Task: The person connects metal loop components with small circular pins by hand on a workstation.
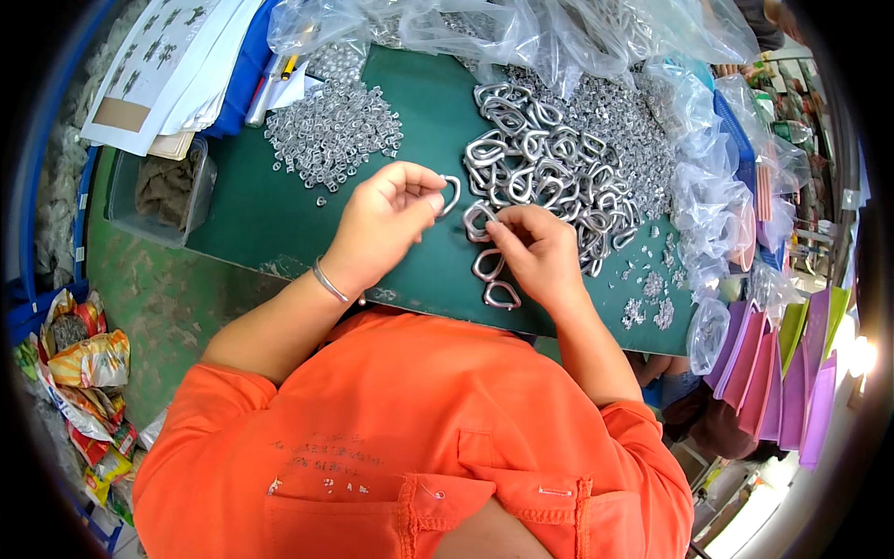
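The left hand (386,216) pinches one metal ring (451,195) between thumb and fingertips, holding it just above the green desk (270,214) near its middle. The right hand (535,250) grips a second ring (478,220) by its edge, close beside the first. Two more rings (494,279) lie under that hand toward the near edge. A big heap of rings (549,163) sits just beyond, and a pile of small metal pieces (333,130) lies toward the far left corner.

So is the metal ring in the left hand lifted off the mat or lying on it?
Lifted. The left hand pinches the metal ring at its fingertips, raised above the green mat.
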`<state>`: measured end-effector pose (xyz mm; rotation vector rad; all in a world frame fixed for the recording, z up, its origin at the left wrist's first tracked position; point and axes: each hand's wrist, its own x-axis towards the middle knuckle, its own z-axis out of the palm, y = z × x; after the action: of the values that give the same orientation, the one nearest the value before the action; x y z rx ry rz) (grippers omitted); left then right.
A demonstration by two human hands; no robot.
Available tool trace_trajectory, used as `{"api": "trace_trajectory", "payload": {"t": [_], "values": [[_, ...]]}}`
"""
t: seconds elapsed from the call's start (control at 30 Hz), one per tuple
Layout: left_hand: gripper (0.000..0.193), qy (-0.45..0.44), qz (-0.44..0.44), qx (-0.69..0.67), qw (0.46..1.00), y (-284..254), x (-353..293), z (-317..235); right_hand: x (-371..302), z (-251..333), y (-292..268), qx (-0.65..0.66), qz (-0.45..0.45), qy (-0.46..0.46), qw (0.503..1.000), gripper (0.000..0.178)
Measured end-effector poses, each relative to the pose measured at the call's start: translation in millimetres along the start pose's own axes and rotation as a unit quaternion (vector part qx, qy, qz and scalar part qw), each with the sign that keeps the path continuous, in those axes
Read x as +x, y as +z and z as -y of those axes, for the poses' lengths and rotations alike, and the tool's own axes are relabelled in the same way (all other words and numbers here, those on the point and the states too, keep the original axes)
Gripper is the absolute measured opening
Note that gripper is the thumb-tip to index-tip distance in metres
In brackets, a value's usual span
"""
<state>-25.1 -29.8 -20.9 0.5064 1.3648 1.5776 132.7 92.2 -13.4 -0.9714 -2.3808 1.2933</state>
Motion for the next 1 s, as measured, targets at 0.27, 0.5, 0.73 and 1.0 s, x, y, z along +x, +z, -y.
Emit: {"api": "trace_trajectory", "payload": {"t": [0.27,0.5,0.73,1.0], "values": [[0.027,0.078,0.14,0.224,0.961,16,0,1,-14,1,-14,-0.002,-0.041,-0.037,0.998,0.01],[0.018,-0.054,0.15,-0.003,0.987,34,2,2,-26,6,-20,-0.054,-0.146,-0.247,0.957,0.017],[0.013,-0.05,0.126,-0.109,0.985,41,-1,3,-37,-6,-11,0.202,-0.131,-0.094,0.966,0.028],[0.012,0.18,0.125,0.161,0.962,50,-4,7,-40,-13,-23,0.027,-0.123,-0.267,0.955,0.019]]}}
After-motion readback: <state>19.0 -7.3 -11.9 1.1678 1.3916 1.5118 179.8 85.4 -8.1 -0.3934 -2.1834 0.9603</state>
